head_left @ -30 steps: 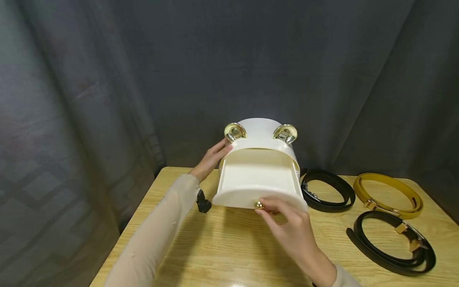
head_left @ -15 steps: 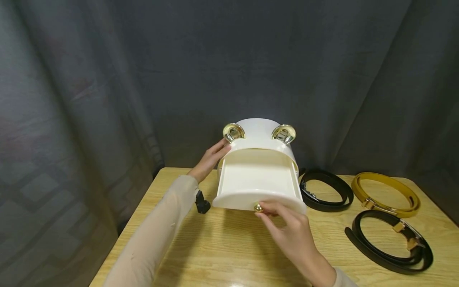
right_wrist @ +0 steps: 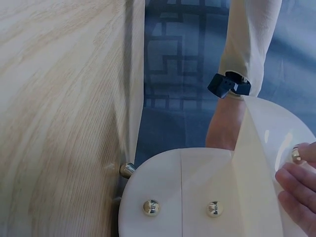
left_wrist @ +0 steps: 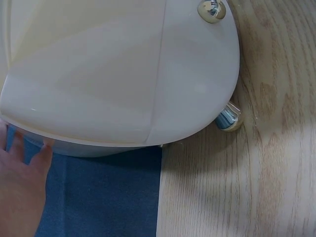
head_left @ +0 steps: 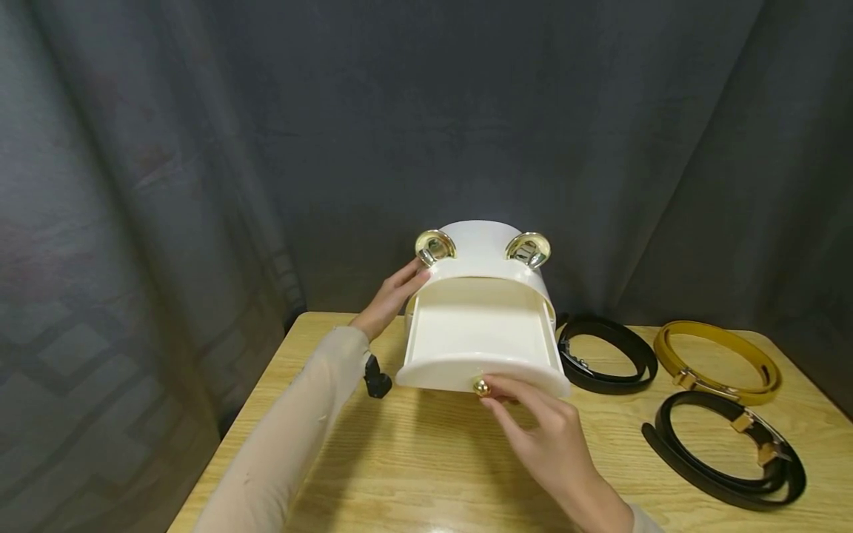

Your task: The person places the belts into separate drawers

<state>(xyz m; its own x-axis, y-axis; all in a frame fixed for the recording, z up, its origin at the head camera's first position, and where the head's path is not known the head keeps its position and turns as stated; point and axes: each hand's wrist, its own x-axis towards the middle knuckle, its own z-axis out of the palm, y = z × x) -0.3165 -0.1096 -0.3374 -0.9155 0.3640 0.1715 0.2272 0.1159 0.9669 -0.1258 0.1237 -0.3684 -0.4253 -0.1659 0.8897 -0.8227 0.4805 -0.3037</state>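
A small white drawer cabinet [head_left: 481, 248] with two gold ears stands on the table, its top drawer [head_left: 480, 326] pulled out and bare inside. My right hand [head_left: 549, 437] pinches the round gold knob [head_left: 482, 386] on that drawer's front between thumb and index finger. On the cabinet's left side rests my left hand [head_left: 389, 298], fingers extended along the wall under the left ear [head_left: 436, 246]. Two lower drawers, each with a gold knob [right_wrist: 151, 208], are closed in the right wrist view. In the left wrist view, the left hand's fingertips [left_wrist: 47, 143] disappear behind the cabinet's edge.
To the right of the cabinet lie a coiled black belt [head_left: 649, 363], a coiled mustard belt [head_left: 773, 370] and a second black belt [head_left: 706, 485] with a gold buckle. The wooden table [head_left: 413, 474] ends at the dark curtain [head_left: 360, 133] behind.
Almost nothing differs. My right thumb has shifted slightly down at the knob; the drawer stays pulled out and my left hand stays on the cabinet's side.
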